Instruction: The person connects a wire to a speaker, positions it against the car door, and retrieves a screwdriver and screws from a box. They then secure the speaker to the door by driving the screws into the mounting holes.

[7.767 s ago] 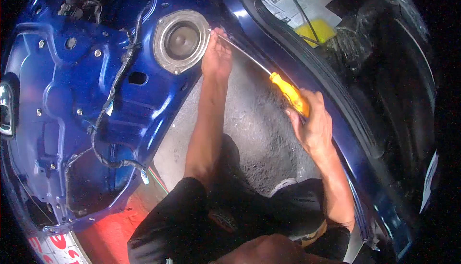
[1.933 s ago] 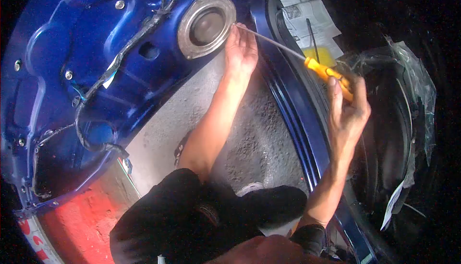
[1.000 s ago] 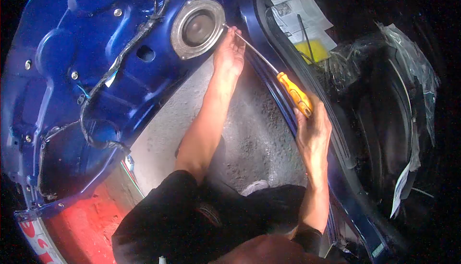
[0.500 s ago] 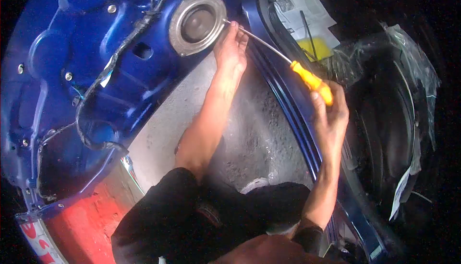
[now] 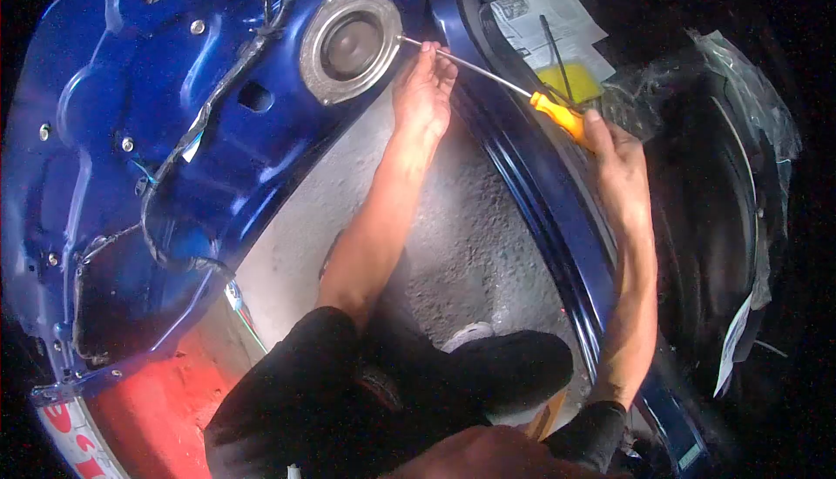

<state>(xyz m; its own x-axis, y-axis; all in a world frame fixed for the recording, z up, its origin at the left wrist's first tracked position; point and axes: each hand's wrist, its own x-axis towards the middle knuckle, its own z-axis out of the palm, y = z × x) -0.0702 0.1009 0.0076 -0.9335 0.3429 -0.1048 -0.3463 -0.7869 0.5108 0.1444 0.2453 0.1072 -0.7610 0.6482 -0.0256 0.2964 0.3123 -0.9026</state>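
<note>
A round speaker (image 5: 351, 47) with a metal rim sits in the blue door panel (image 5: 235, 144). The tip of a long screwdriver (image 5: 557, 113) with a yellow handle meets the right edge of that rim. My left hand (image 5: 424, 87) pinches the shaft close to the tip, just beside the speaker. Farther right, my right hand (image 5: 620, 161) is closed round the end of the yellow handle and covers part of it. The shaft slants down from the rim to the handle.
A dark wiring harness (image 5: 222, 91) runs down the door panel. Right of the blue door sill (image 5: 531, 218) lie papers (image 5: 549, 22), a yellow item (image 5: 579, 85) and clear plastic (image 5: 753, 87). A red surface (image 5: 165, 396) shows at lower left, rough grey ground (image 5: 470, 244) between door and sill.
My right hand has moved right and slightly up, now holding the handle nearer its end. The handle has risen a little. My left hand stays by the speaker rim.
</note>
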